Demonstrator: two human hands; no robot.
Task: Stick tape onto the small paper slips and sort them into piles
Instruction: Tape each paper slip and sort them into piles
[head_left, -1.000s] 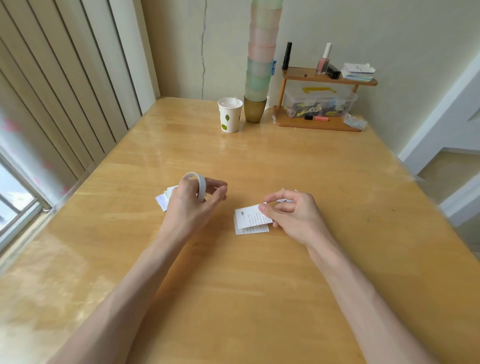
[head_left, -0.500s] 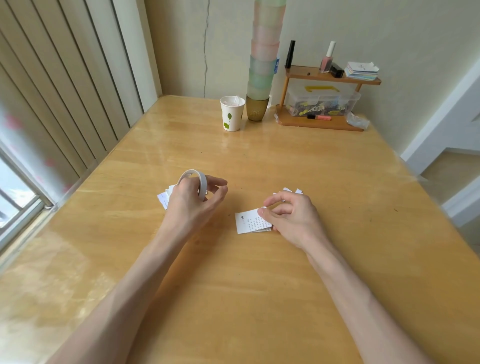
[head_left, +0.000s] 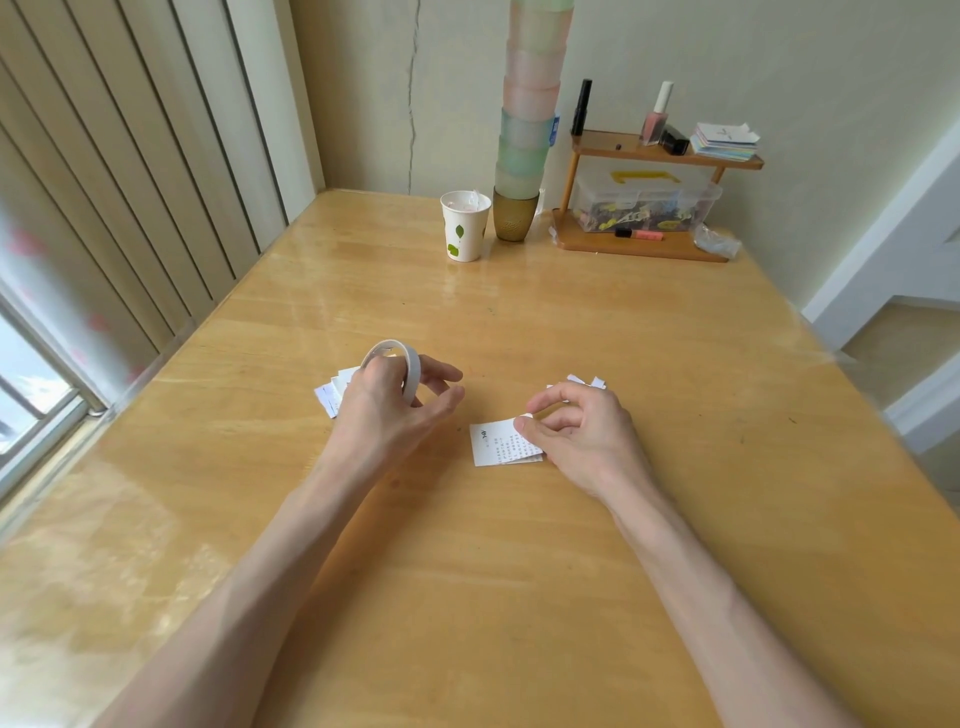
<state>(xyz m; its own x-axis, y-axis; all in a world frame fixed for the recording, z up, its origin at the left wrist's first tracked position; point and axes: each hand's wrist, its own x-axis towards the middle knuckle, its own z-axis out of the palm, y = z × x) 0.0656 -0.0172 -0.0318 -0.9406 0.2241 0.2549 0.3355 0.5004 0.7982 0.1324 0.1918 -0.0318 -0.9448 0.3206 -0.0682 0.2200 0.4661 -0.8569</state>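
Note:
My left hand (head_left: 387, 410) grips a white roll of tape (head_left: 405, 364), held upright above the wooden table (head_left: 519, 571). Behind that hand lies a pile of small white paper slips (head_left: 332, 395), partly hidden by it. My right hand (head_left: 576, 431) rests on a second pile of printed paper slips (head_left: 493, 444) in the middle of the table, thumb and forefinger pinching the top slip at its right edge. A few more white slips (head_left: 584, 382) show just beyond the right hand's knuckles.
At the far edge stand a white paper cup (head_left: 465, 226) with green leaves, a tall stack of pastel cups (head_left: 524, 130) and a small wooden shelf (head_left: 649, 202) with bottles, a clear box and cards. Blinds and a window run along the left side.
My right hand lowered the printed slip onto the middle pile and now presses and pinches it there. The left hand with the tape roll has barely moved.

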